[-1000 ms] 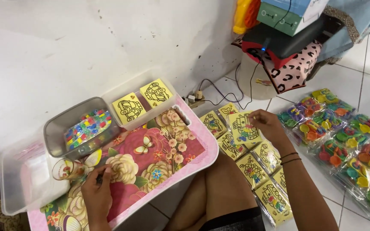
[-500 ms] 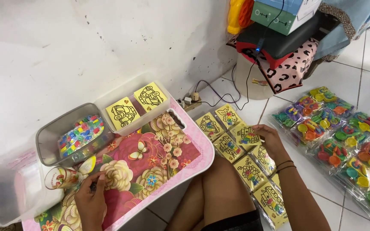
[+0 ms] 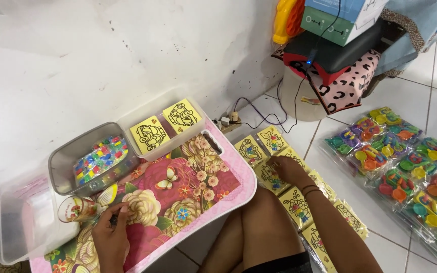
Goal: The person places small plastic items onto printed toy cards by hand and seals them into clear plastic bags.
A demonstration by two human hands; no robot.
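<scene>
A pink lap tray (image 3: 231, 167) printed with flowers and butterflies is sitting across the person's bent knee, taking up the middle of the view, while a grey tub of small multicoloured pieces (image 3: 94, 159) is standing at the tray's far left corner and a clear plastic bin (image 3: 24, 225) is lying just left of it. A white holder along the tray's far edge is propping up two yellow picture cards (image 3: 165, 126) with black line drawings (cars, by the look of them). The left hand (image 3: 111, 235) is resting on the tray with its fingers curled together near a small clear cup (image 3: 77, 208) lying on its side just beside them; whether it is pinching something is too small to tell. The right hand (image 3: 285, 169) is reaching down past the tray's right edge, fingers pressing on the row of yellow packets (image 3: 299, 207) running along the tiled floor beside the leg, with the wrist lying over the middle of the row. Further right, clear bags of bright toy pieces (image 3: 405, 162) are lying spread well apart from that hand. Behind, a cable is trailing from a wall-side socket strip (image 3: 228, 120) to a stack of boxes (blue over green) on a black case (image 3: 340, 50).
</scene>
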